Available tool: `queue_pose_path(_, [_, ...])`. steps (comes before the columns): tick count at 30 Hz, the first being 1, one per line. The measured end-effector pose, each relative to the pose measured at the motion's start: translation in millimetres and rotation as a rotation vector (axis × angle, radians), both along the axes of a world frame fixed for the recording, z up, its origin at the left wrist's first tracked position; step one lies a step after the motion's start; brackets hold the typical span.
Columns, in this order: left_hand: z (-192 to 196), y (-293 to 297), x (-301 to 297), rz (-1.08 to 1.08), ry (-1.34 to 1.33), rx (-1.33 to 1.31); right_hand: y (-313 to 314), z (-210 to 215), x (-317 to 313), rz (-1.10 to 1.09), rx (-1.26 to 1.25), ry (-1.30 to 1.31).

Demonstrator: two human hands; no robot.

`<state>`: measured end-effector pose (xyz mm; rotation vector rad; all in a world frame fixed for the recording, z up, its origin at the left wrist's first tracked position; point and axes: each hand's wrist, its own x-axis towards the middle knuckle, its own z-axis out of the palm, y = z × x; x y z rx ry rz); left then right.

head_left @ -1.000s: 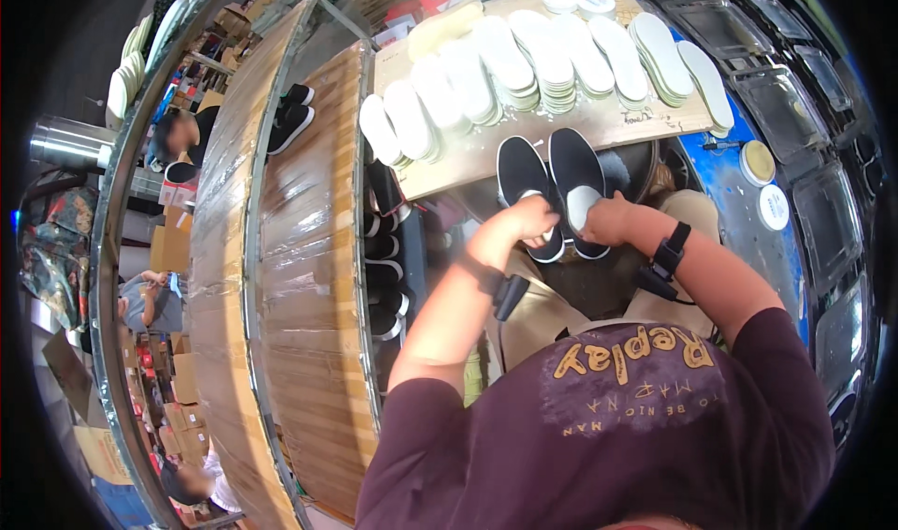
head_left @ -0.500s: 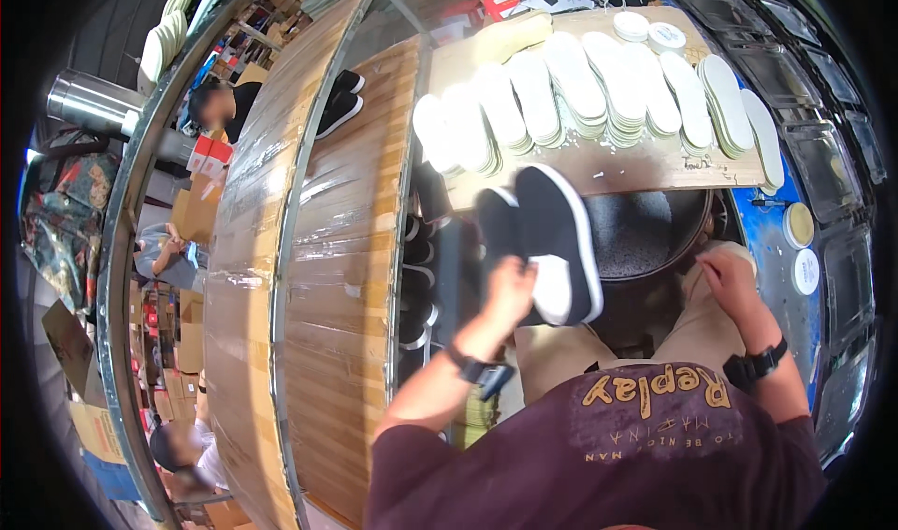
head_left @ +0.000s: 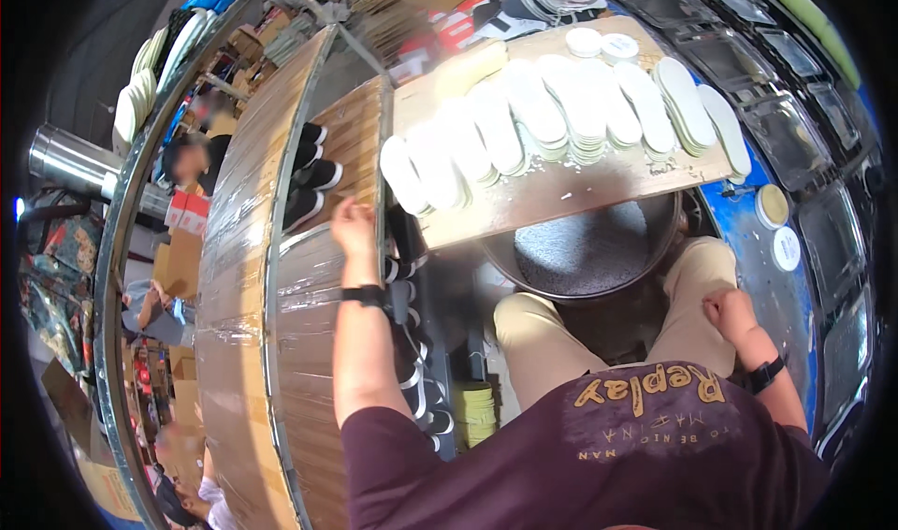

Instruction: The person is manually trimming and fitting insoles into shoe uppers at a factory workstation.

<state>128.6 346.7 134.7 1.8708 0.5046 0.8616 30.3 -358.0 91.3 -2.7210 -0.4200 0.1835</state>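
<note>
My left hand (head_left: 354, 226) reaches out over the brown wrapped shelf at the left, loosely bent with fingers somewhat apart and nothing in it. Just beyond its fingertips stand black slip-on shoes (head_left: 304, 206) with white soles, lined up with more black shoes (head_left: 311, 133) farther back. On my right thigh rests my right hand (head_left: 732, 313), fingers curled in and holding nothing that I can see. White insoles (head_left: 572, 109) lie in overlapping stacks across a wooden board (head_left: 552, 214) in front of me.
Under the board is a round dark basin (head_left: 585, 254). More shoes (head_left: 412, 362) sit on a lower level beside my left arm, near a yellow-green stack (head_left: 475, 413). Black trays (head_left: 814, 184) line the right. Round white lids (head_left: 786, 248) lie on a blue surface. Other people work beyond the shelf.
My left hand has moved left from over my lap and let go of the pair of black shoes, which now stands on the shelf. My right hand has curled and settled on my thigh.
</note>
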Motion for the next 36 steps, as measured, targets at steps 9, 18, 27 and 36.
queue_pose_path(9, [-111.8,-295.4,-80.4,-0.696,0.316,0.479,-92.1,25.4,-4.4,-0.283,-0.076,-0.154])
queue_pose_path(18, [-160.2,-376.0,-123.7,-0.616,0.498,0.981,-294.2,-5.9,-119.1,-0.955,-0.258,-0.110])
queue_pose_path(27, [-176.4,-371.6,-118.7,-0.607,0.459,1.012,-460.7,8.8,-346.6,-1.663,-0.403,0.237])
queue_pose_path(36, [-173.0,-367.5,-110.2,-0.614,0.478,1.084,-488.6,10.6,-300.6,-1.514,-0.447,-0.253])
